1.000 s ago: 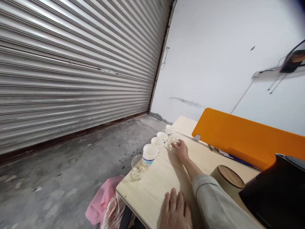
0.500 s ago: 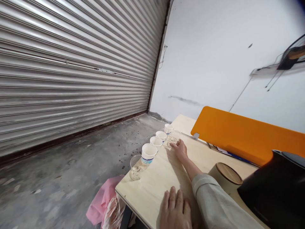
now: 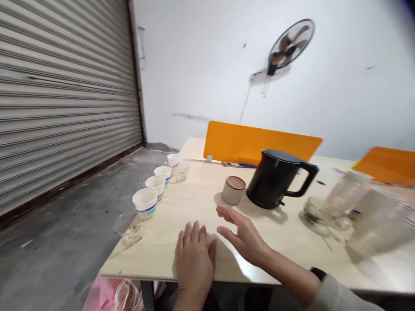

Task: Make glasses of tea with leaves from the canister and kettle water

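Head view: what is new for you?

You turned your head to the right, so the black kettle (image 3: 271, 179) is now in the middle. Your right hand (image 3: 243, 235) has left the glass cup (image 3: 181, 170) at the far end of the row of paper cups (image 3: 155, 183).

Is it holding anything?

No. Its fingers (image 3: 227, 211) are spread apart, near the kettle and the small jar (image 3: 233, 190).

And the other hand?

Your left hand (image 3: 194, 259) rests at the front of the bench (image 3: 181, 203), fingers (image 3: 194, 235) a little apart.
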Tool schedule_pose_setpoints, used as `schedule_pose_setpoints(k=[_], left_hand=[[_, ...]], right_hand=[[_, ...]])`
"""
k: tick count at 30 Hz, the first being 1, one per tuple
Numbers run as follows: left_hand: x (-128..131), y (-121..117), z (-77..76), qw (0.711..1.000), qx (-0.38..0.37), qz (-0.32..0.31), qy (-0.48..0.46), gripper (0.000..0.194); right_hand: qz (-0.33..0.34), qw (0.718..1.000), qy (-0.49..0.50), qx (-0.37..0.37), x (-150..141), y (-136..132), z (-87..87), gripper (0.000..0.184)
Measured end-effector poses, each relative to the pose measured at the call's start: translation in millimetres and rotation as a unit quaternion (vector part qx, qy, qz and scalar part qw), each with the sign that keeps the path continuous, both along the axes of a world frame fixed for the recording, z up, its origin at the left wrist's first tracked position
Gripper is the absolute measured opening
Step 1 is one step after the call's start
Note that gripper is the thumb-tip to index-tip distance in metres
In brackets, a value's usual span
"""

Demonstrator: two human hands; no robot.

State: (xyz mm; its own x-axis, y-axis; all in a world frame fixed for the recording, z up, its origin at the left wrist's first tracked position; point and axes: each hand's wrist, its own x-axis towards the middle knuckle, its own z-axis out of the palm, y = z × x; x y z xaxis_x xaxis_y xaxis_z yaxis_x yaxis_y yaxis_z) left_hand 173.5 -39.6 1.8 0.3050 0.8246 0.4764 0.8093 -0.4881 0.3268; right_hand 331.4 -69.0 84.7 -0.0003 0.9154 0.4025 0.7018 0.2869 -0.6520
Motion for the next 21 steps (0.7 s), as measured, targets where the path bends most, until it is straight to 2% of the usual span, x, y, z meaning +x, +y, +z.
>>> schedule_pose_setpoints(k=[3, 7, 11, 14, 16, 18, 21], left_hand=[[-0.4, -0.6, -6.0, 0.999, 0.025, -0.002, 0.037, 0.042], [-2.0, 1.3, -17.2, 0.997, 0.049, -0.015, 0.054, 0.045], [-8.8, 8.4, -29.9, 0.997, 0.050, -0.033, 0.055, 0.047], [-15.8, 14.5, -33.5, 0.995, 0.035, -0.069, 0.057, 0.043], [-19.1, 15.6, -30.6, 0.994, 0.024, -0.086, 0.058, 0.041], [-20.3, 13.8, -24.7, 0.994, 0.020, -0.089, 0.066, 0.041], [-18.4, 8.0, -14.6, 0.994, 0.020, -0.079, 0.076, 0.043]], right_hand=[[-0.118, 0.991, -0.058, 0.001, 53.0, -73.7, 3.2, 0.043], [-0.293, 0.953, -0.082, 0.010, 130.6, -146.8, 11.4, 0.040], [-0.447, 0.885, -0.129, 0.037, 190.8, -200.5, 22.2, 0.042], [-0.540, 0.817, -0.199, 0.040, 225.2, -232.9, 31.6, 0.041], [-0.578, 0.776, -0.244, 0.065, 246.8, -249.2, 40.3, 0.041], [-0.583, 0.751, -0.296, 0.089, 268.4, -259.1, 50.5, 0.044], [-0.542, 0.748, -0.375, 0.079, 298.8, -260.8, 63.0, 0.048]])
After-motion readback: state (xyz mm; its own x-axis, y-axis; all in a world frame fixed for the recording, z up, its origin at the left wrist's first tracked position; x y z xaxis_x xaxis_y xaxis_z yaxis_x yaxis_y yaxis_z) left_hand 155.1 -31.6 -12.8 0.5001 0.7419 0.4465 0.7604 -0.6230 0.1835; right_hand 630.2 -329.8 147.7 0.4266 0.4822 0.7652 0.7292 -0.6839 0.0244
